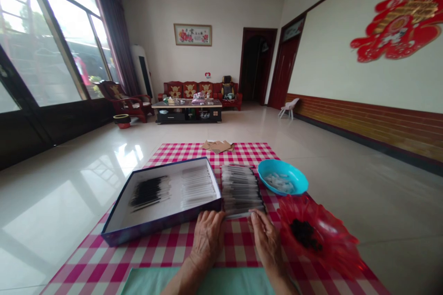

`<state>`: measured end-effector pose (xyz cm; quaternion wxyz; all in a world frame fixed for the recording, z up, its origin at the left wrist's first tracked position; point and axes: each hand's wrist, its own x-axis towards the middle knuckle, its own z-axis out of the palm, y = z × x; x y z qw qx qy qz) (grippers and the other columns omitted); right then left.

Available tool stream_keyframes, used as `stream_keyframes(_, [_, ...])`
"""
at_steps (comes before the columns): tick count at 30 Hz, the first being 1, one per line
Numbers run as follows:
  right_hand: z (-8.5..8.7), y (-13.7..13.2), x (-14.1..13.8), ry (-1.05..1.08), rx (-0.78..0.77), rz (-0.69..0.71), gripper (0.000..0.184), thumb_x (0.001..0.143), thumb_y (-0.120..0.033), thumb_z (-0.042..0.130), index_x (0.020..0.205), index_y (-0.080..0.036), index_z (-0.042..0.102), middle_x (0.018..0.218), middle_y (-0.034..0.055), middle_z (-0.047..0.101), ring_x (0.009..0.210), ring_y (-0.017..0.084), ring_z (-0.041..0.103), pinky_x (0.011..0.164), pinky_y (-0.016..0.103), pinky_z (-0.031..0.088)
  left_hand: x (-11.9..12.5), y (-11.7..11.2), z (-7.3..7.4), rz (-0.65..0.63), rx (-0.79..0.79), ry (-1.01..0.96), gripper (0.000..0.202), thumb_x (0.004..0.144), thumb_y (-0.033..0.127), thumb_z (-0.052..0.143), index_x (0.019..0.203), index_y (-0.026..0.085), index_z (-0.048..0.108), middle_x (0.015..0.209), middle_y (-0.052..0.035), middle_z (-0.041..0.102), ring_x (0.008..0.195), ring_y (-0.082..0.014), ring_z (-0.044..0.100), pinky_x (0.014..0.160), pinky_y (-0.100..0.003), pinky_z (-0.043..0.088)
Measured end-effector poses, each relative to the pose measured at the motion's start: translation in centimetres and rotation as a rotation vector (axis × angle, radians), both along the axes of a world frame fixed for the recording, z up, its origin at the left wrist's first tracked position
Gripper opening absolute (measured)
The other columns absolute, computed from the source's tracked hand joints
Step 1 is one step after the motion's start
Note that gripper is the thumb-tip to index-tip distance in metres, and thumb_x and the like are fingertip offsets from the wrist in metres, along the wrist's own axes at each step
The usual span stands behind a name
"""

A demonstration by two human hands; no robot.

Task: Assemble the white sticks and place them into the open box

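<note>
My left hand (pixel 209 236) and my right hand (pixel 266 238) are at the near end of a stack of slim pen-like sticks (pixel 241 189), translucent with dark ends. Between the closed fingers of both hands lies one pale pen-like stick (pixel 238 215), held level. To the left, a shallow dark-blue box (pixel 155 226) with a white inside holds thin black rods with pale tips (pixel 147 192) and a row of clear white tubes (pixel 198 186). A turquoise bowl (pixel 300 179) contains small whitish pieces (pixel 279 182). Small black pieces (pixel 304 234) sit in a red petal-edged dish (pixel 334 230).
A pink-and-white checked cloth (pixel 166 249) covers the table, with a pale green cloth (pixel 148 281) at its near edge. Brown cardboard pieces (pixel 218 146) lie at the far edge. Beyond are a low table (pixel 187 114), a red sofa (pixel 169 87) and a small chair (pixel 289 108).
</note>
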<state>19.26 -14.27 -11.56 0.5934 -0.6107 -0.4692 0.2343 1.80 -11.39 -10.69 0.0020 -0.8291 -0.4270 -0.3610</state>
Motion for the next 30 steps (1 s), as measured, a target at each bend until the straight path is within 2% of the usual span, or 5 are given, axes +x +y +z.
stream_keyframes(5, [0.7, -0.6, -1.2, -0.264, 0.021, 0.110, 0.035, 0.087, -0.046, 0.044, 0.073, -0.019, 0.062, 0.066, 0.0040, 0.065, 0.063, 0.019, 0.061, 0.061, 0.025, 0.046, 0.7, -0.9, 0.4, -0.034, 0.031, 0.032, 0.017, 0.089, 0.018, 0.044, 0.100, 0.021, 0.056, 0.079, -0.0035, 0.059, 0.074, -0.0185, 0.054, 0.071, -0.032, 0.043])
stream_keyframes(10, [0.9, -0.7, -1.8, -0.359, 0.039, 0.129, 0.038, 0.090, -0.043, 0.039, 0.067, -0.019, 0.056, 0.061, 0.0023, 0.060, 0.059, 0.016, 0.056, 0.059, 0.024, 0.041, 1.4, -1.4, 0.1, -0.047, 0.042, 0.001, 0.016, 0.090, 0.018, 0.040, 0.084, 0.021, 0.055, 0.073, -0.0019, 0.056, 0.067, -0.0152, 0.054, 0.062, -0.026, 0.042])
stream_keyframes(14, [0.7, -0.6, -1.6, -0.302, 0.007, 0.158, 0.035, 0.088, -0.045, 0.043, 0.071, -0.019, 0.059, 0.063, 0.0015, 0.061, 0.062, 0.017, 0.056, 0.061, 0.024, 0.041, 1.4, -1.4, 0.2, -0.049, 0.045, -0.012, 0.017, 0.091, 0.019, 0.041, 0.080, 0.021, 0.054, 0.078, -0.0026, 0.056, 0.071, -0.0146, 0.054, 0.064, -0.025, 0.042])
stream_keyframes(21, [0.9, -0.8, -1.4, -0.134, -0.054, 0.203, 0.034, 0.086, -0.048, 0.046, 0.073, -0.020, 0.061, 0.063, -0.0004, 0.058, 0.063, 0.016, 0.054, 0.058, 0.023, 0.043, 1.2, -1.2, 0.3, -0.100, 0.022, 0.038, 0.020, 0.093, 0.020, 0.038, 0.080, 0.021, 0.053, 0.072, -0.0005, 0.054, 0.066, -0.0147, 0.051, 0.060, -0.026, 0.038])
stream_keyframes(30, [1.2, -0.6, -1.4, 0.087, -0.021, 0.285, 0.032, 0.080, -0.045, 0.058, 0.091, -0.017, 0.068, 0.084, 0.0069, 0.071, 0.078, 0.022, 0.065, 0.072, 0.030, 0.052, 0.9, -1.1, 0.2, -0.078, -0.078, 0.032, 0.020, 0.094, 0.021, 0.036, 0.085, 0.022, 0.054, 0.072, -0.0004, 0.055, 0.065, -0.0131, 0.055, 0.057, -0.023, 0.039])
